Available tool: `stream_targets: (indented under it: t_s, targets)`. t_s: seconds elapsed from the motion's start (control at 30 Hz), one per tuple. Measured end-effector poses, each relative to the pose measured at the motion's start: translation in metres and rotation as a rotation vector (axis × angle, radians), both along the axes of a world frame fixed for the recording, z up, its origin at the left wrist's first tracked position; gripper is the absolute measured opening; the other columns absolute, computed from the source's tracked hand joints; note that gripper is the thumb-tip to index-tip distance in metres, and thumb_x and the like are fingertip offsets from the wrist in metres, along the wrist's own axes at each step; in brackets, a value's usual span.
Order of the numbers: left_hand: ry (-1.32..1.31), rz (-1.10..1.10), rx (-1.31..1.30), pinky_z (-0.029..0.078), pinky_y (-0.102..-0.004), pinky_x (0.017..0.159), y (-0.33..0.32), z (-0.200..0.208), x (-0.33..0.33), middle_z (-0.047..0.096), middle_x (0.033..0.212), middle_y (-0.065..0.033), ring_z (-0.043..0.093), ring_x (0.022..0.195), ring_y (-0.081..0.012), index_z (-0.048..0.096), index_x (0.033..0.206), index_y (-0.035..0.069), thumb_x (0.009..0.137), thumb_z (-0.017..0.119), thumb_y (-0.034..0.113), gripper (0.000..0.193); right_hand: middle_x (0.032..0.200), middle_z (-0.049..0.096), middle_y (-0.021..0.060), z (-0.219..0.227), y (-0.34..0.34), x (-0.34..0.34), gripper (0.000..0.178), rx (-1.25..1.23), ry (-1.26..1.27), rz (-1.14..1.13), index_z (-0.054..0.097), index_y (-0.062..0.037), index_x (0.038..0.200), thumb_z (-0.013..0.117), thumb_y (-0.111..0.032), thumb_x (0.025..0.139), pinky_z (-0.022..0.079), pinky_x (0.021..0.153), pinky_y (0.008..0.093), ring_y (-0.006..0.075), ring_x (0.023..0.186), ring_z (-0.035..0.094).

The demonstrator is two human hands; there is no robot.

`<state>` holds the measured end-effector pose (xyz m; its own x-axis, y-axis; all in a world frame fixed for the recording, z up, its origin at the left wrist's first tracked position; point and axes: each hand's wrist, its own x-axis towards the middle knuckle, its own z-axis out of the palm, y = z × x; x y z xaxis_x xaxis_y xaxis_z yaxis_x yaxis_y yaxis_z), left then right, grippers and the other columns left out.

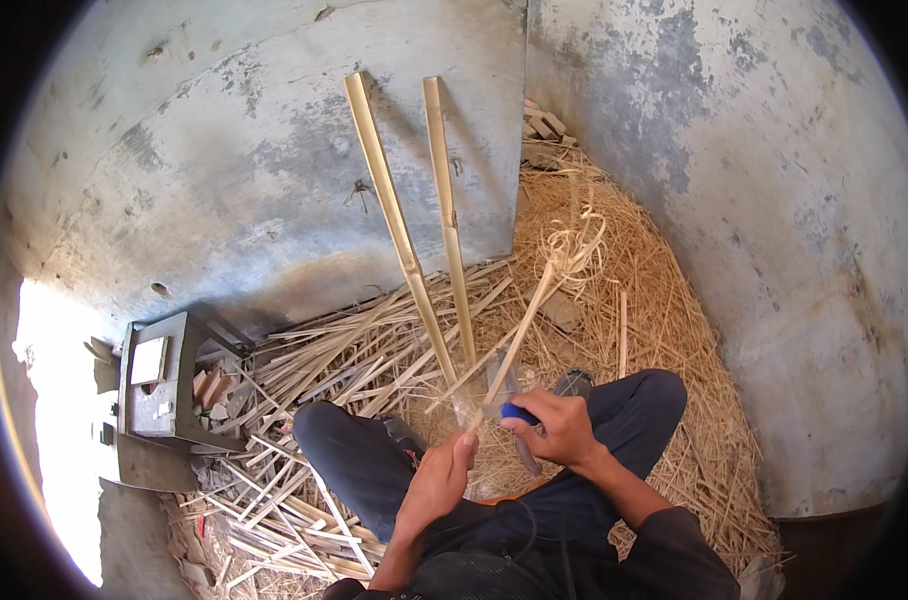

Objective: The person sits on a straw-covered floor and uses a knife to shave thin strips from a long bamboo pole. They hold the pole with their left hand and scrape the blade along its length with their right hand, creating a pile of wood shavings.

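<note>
My left hand (440,478) is closed round the near end of a thin bamboo strip (521,335). The strip slants up and away to the right, and a bunch of curled shavings (572,255) hangs at its far end. My right hand (562,428) grips a knife by its blue handle (517,412), just right of the left hand. The knife's short blade lies against or very near the strip; I cannot tell which. Behind the knife stands a flat grey piece (502,372), partly hidden by the strip and hand.
Two long split bamboo lengths (399,225) lean on the stained wall (264,130). Cut strips (314,345) lie heaped at left, and fine shavings (664,350) cover the right floor. A dark wooden stool-like box (179,375) lies at left. My bent knees flank the work.
</note>
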<state>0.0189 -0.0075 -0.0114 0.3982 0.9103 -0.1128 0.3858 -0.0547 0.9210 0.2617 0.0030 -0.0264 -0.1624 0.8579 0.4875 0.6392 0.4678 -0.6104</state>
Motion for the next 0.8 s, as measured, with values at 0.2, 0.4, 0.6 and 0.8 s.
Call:
stream_targets:
  t_s: [0.2,0.4,0.6,0.8]
  targets:
    - [-0.035,-0.008,-0.018,0.049,-0.0531,0.075,0.005,0.003,0.007,0.065,0.082,-0.0238,0.064,0.078,-0.0468,0.061,0.106,-0.002,0.122,0.038,0.034,0.045,0.092,0.078,0.0114,0.0,-0.005,-0.012,0.034,0.045,-0.043,0.001,0.079,-0.003,0.108,0.085,-0.035,0.097,0.059,0.061,0.0365,0.0288,0.071,0.077]
    - [0.071,0.062,0.099,0.047,-0.0606,0.076,0.001,0.005,0.012,0.069,0.087,-0.0296,0.064,0.086,-0.0569,0.061,0.111,0.0,0.121,0.04,0.032,0.039,0.089,0.077,0.0096,0.005,-0.002,-0.011,0.033,0.04,-0.071,0.012,0.079,-0.0046,0.11,0.085,-0.034,0.097,0.058,0.059,0.0371,0.0285,0.068,0.076]
    - [0.131,0.07,0.061,0.045,-0.0659,0.076,-0.001,0.007,0.008,0.069,0.089,-0.0308,0.064,0.087,-0.0588,0.06,0.113,0.0,0.12,0.044,0.03,0.035,0.089,0.078,0.0102,0.007,0.008,-0.007,0.032,0.083,-0.038,-0.062,0.08,-0.0044,0.106,0.085,-0.035,0.097,0.059,0.06,0.0373,0.029,0.069,0.077]
    - [0.153,0.069,0.057,0.045,-0.0664,0.076,-0.004,0.004,0.006,0.069,0.09,-0.0317,0.065,0.087,-0.0588,0.058,0.114,-0.001,0.12,0.044,0.029,0.033,0.09,0.079,0.0075,0.008,0.025,0.006,0.031,0.058,-0.052,-0.124,0.081,-0.0093,0.107,0.082,-0.039,0.099,0.06,0.061,0.0376,0.0288,0.071,0.077]
